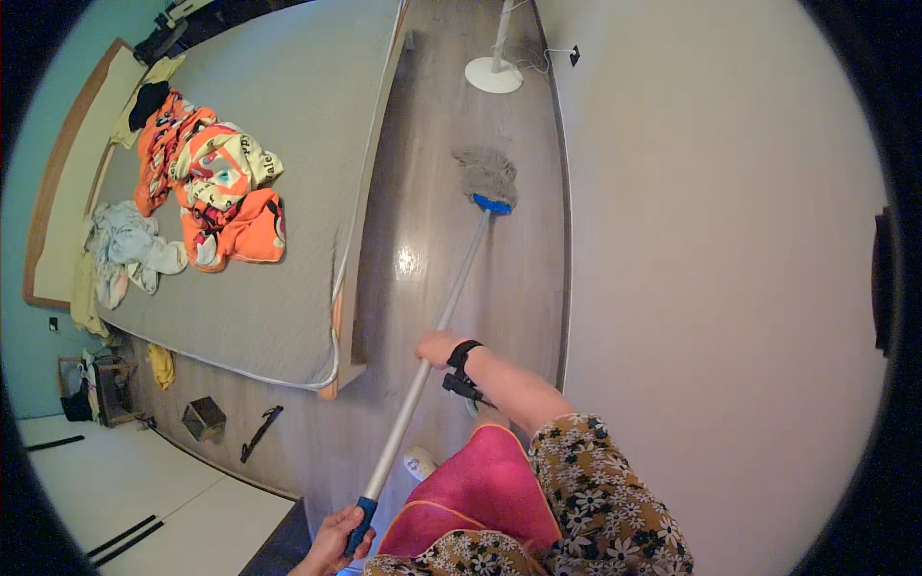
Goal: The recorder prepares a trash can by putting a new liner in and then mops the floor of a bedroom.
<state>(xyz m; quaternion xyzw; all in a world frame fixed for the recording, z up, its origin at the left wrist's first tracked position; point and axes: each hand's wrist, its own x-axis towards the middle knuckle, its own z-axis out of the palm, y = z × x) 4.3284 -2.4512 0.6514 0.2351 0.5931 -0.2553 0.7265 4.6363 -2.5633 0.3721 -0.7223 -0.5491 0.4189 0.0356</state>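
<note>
A mop with a long pale handle (403, 422) slants across the floor away from me. Its grey string head (487, 175) lies spread on the floorboards, joined to the pole by a blue clamp (493, 204). My left hand (338, 538) wraps round the blue grip (361, 523) at the near end. Farther up the pole, my right hand (440, 348) is closed round the shaft, with a black band (463, 357) on that wrist.
To the left is a bed (288, 317) with a bare grey mattress, orange bedding (221, 192) and pale clothes (130, 240). A white round stand base (494, 75) with a cord sits beyond the mop head. A wall (711, 240) runs along the right. A small box (204, 419) lies lower left.
</note>
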